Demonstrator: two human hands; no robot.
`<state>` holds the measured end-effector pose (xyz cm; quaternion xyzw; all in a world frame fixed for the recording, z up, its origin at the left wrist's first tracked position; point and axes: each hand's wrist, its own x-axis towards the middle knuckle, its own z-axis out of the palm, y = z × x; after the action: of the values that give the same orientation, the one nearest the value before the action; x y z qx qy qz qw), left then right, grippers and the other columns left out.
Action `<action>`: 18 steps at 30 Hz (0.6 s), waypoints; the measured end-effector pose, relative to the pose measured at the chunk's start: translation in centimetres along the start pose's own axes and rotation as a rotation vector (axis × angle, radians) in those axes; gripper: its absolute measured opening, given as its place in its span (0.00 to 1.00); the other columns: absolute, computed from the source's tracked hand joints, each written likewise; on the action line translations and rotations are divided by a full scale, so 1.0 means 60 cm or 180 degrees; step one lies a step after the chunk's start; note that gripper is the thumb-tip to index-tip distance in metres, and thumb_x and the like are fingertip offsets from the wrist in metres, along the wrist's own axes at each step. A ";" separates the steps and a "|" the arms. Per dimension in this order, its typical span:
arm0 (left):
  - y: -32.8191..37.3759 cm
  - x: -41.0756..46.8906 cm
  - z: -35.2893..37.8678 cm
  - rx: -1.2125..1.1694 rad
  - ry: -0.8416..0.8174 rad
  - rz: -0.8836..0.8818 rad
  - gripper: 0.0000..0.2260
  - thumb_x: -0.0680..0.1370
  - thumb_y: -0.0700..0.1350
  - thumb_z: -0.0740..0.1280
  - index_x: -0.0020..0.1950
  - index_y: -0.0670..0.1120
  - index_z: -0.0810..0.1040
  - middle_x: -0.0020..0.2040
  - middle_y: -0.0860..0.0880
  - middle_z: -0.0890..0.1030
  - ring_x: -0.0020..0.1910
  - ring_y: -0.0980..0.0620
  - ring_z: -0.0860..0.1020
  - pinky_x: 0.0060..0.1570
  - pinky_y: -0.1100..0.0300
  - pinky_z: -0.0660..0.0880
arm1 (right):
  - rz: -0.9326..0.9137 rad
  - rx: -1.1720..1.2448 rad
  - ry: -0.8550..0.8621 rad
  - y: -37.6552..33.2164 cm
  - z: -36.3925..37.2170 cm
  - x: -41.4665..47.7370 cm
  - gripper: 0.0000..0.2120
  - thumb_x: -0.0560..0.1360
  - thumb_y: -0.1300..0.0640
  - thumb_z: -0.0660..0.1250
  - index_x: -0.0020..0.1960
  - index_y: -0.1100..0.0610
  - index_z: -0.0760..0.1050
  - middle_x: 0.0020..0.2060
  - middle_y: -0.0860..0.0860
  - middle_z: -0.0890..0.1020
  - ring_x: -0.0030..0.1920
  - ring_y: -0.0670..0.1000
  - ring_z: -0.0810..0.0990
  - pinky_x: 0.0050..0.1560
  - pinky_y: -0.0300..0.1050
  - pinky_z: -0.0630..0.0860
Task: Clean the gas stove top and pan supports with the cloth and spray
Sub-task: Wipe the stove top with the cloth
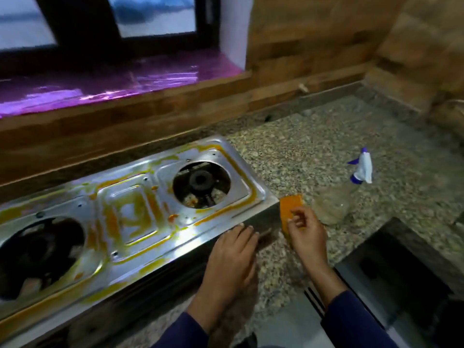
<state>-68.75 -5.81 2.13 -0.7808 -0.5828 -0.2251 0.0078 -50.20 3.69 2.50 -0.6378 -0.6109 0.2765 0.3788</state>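
The right hand is pinching the cloth just right of the stove top. The left hand is lying flat on its edge.

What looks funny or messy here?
Orange-yellow gunk is smeared over the stove top, mostly along its grooves. The spray bottle seems to lie on its side on the counter, not standing.

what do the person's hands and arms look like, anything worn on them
Both hands are bare, no gloves: the left hand and the right hand. No ring or watch shows. Each arm wears a long dark blue sleeve, the left sleeve and the right sleeve, ending just above the wrist.
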 end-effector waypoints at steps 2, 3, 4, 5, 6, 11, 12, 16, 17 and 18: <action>0.006 0.010 0.038 0.0079 -0.0130 -0.0088 0.20 0.76 0.48 0.64 0.65 0.43 0.78 0.65 0.43 0.78 0.66 0.43 0.75 0.64 0.47 0.73 | 0.0049 -0.0449 -0.0273 0.059 -0.007 0.034 0.11 0.74 0.61 0.70 0.56 0.54 0.77 0.51 0.52 0.80 0.48 0.50 0.77 0.45 0.41 0.70; 0.009 0.013 0.051 0.0141 -0.0143 -0.0122 0.19 0.77 0.48 0.62 0.65 0.42 0.79 0.66 0.43 0.78 0.67 0.42 0.75 0.64 0.46 0.73 | 0.0046 -0.0654 -0.0482 0.085 -0.007 0.048 0.13 0.74 0.60 0.70 0.58 0.56 0.76 0.53 0.54 0.80 0.50 0.51 0.77 0.47 0.43 0.72; 0.010 0.013 0.060 0.0230 -0.0158 -0.0135 0.19 0.77 0.48 0.61 0.65 0.42 0.79 0.66 0.43 0.78 0.67 0.42 0.75 0.65 0.46 0.73 | 0.0028 -0.0841 -0.0686 0.105 -0.002 0.058 0.15 0.74 0.57 0.71 0.59 0.56 0.76 0.54 0.54 0.79 0.51 0.53 0.78 0.48 0.45 0.74; 0.009 0.009 0.065 0.0322 -0.0182 -0.0117 0.20 0.77 0.48 0.62 0.65 0.42 0.79 0.67 0.43 0.77 0.68 0.43 0.74 0.66 0.46 0.72 | -0.0054 -0.1080 -0.0836 0.119 0.006 0.065 0.16 0.73 0.52 0.71 0.59 0.55 0.75 0.53 0.54 0.79 0.51 0.54 0.78 0.48 0.48 0.76; 0.007 0.005 0.070 0.0395 -0.0227 -0.0117 0.20 0.77 0.48 0.63 0.66 0.42 0.78 0.68 0.43 0.76 0.70 0.43 0.71 0.67 0.47 0.70 | -0.0155 -0.1388 -0.0942 0.131 0.014 0.071 0.18 0.73 0.48 0.71 0.59 0.54 0.74 0.53 0.53 0.78 0.52 0.55 0.77 0.47 0.50 0.76; -0.009 -0.014 0.075 0.0633 -0.0456 0.0016 0.25 0.78 0.49 0.65 0.74 0.44 0.70 0.77 0.46 0.65 0.77 0.45 0.60 0.73 0.49 0.59 | -0.0527 -0.2063 -0.0968 0.150 0.044 0.101 0.17 0.73 0.51 0.68 0.58 0.58 0.74 0.49 0.57 0.77 0.49 0.59 0.76 0.39 0.49 0.72; -0.010 -0.014 0.072 0.0658 -0.0478 0.0052 0.25 0.78 0.49 0.65 0.75 0.44 0.69 0.77 0.46 0.64 0.78 0.46 0.59 0.74 0.50 0.58 | -0.0509 -0.2019 -0.1017 0.149 0.043 0.109 0.15 0.73 0.54 0.67 0.57 0.59 0.73 0.47 0.58 0.77 0.47 0.59 0.76 0.37 0.48 0.70; -0.014 -0.011 0.061 0.0694 -0.0562 0.0064 0.25 0.80 0.51 0.62 0.76 0.45 0.66 0.78 0.47 0.62 0.78 0.47 0.57 0.74 0.50 0.58 | 0.0043 -0.0947 -0.0988 0.114 0.017 0.138 0.06 0.74 0.59 0.67 0.51 0.54 0.73 0.38 0.50 0.76 0.34 0.46 0.73 0.29 0.42 0.66; -0.013 -0.012 0.059 0.0679 -0.0575 0.0068 0.25 0.80 0.51 0.62 0.76 0.46 0.66 0.78 0.47 0.62 0.78 0.47 0.56 0.73 0.50 0.58 | 0.0376 -0.0388 -0.0939 0.098 0.005 0.142 0.06 0.75 0.59 0.67 0.50 0.52 0.73 0.37 0.49 0.77 0.33 0.44 0.73 0.29 0.38 0.68; -0.013 -0.013 0.056 0.0651 -0.0556 0.0040 0.25 0.80 0.50 0.62 0.76 0.46 0.65 0.78 0.47 0.63 0.78 0.47 0.56 0.73 0.50 0.59 | 0.0657 0.0155 -0.0857 0.079 -0.006 0.146 0.05 0.76 0.59 0.67 0.51 0.52 0.74 0.38 0.50 0.78 0.34 0.44 0.74 0.30 0.36 0.70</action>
<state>-68.47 -5.35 -1.38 -0.7962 -0.5963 -0.0957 0.0379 -46.32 12.49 -0.25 -0.6450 -0.5805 0.4116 0.2785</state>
